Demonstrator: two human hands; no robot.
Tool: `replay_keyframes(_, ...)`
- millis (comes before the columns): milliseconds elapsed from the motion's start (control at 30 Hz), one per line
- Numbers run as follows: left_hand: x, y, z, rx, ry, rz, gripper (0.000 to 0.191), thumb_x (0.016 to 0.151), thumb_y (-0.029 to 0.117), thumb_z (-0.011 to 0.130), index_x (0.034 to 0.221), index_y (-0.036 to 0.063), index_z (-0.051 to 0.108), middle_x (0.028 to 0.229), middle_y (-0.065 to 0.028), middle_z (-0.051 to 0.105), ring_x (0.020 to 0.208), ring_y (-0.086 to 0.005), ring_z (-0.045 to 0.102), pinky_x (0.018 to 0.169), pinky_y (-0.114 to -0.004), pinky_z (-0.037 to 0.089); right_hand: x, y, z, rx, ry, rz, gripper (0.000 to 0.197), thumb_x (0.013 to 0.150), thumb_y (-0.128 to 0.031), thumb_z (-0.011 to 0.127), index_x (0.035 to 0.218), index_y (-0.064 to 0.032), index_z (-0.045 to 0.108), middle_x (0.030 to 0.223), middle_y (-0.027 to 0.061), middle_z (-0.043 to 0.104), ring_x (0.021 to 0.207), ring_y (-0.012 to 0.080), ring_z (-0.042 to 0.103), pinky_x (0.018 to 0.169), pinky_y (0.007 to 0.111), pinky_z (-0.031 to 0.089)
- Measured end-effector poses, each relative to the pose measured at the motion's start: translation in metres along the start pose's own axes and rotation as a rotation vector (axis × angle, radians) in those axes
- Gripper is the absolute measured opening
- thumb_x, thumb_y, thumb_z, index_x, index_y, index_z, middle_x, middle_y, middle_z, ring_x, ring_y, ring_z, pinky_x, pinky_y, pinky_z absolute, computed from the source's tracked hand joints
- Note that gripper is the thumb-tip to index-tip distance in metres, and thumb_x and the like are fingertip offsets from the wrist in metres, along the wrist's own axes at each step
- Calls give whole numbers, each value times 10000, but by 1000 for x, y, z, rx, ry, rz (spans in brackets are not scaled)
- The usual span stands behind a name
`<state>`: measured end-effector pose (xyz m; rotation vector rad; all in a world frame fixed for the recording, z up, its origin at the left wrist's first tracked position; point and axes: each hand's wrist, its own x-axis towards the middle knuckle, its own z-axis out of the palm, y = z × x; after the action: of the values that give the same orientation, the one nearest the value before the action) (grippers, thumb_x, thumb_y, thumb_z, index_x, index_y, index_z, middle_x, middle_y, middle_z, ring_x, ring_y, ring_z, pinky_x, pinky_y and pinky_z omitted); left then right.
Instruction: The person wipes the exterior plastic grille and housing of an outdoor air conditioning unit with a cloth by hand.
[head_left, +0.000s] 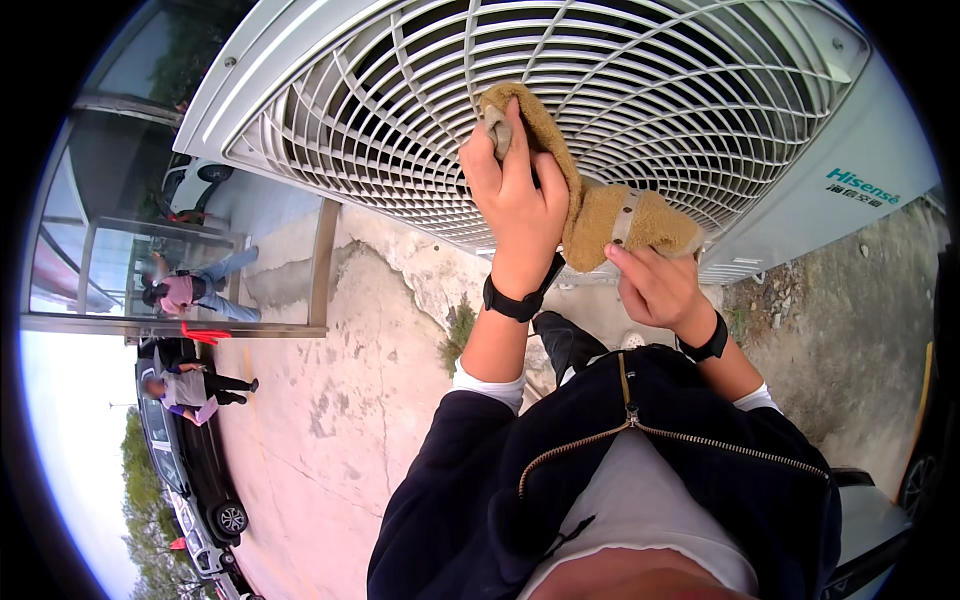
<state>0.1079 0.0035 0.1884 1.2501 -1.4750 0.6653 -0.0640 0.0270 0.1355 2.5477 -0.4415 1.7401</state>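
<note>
A tan terry cloth (592, 225) lies bunched against the round white fan grille (420, 90) of a Hisense air conditioner's outdoor unit. My left hand (517, 180) grips the cloth's upper end over the lower middle of the grille, and a greyish edge folds between its fingers. Lower right, my right hand (656, 285) pinches the other end, beside a pale strip with dark spots across the cloth. Both wrists wear black bands. The cloth hides part of the grille.
The unit's white casing (847, 157) stands over cracked concrete (337, 390). Glass panels with a metal frame (319, 262) are at left, showing a person in pink, perhaps reflected. Another person (184, 390) stands near a black car (180, 442). A small plant (457, 337) grows below the unit.
</note>
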Motion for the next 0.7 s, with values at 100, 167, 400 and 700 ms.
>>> replay_keyframes(100,-19,-5,7,165,-116,175,430,718,-6,553,1145,-57,583,1147,-156,386,954,-320,433,802,-404,408,4,3,1,-27,-31,129,495,658,32,614,1150,-13,580,891,113,616,630,226,591,559,313,464)
replay_keyframes(167,-34,-4,14,170,-122,175,433,715,-2,562,1144,-62,580,1156,-158,378,964,-328,425,814,-414,401,15,14,0,-38,-43,229,498,674,-9,628,1170,-24,583,979,119,612,702,223,611,626,314,493)
replay_keyframes(400,-13,17,11,99,81,83,481,755,84,603,1186,-106,508,1225,-222,316,1088,-377,359,921,-506,323,87,51,-10,-340,199,-46,574,744,-235,662,1289,-126,520,1210,65,546,1015,238,554,863,375,414)
replay_keyframes(700,-30,-5,57,-62,80,169,366,827,19,487,1182,-65,455,1401,-315,221,1319,-508,182,1070,-596,166,78,72,24,-400,52,15,439,775,-248,649,1211,-228,602,1208,57,592,1111,258,558,957,432,411)
